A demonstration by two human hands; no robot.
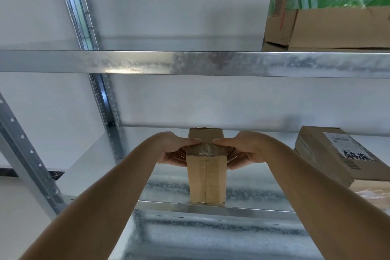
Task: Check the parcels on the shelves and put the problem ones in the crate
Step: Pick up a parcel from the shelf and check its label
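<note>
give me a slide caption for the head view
Both hands grip a small taped box on the metal shelf.

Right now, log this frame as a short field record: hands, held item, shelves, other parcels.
left hand: grips small box, thumb on top
right hand: grips small box, thumb on top
small box: upright on middle shelf, near its front edge, taped seam facing camera
labelled box: middle shelf, right, lying on another parcel
green-taped box: upper shelf, right
crate: not in view
</note>
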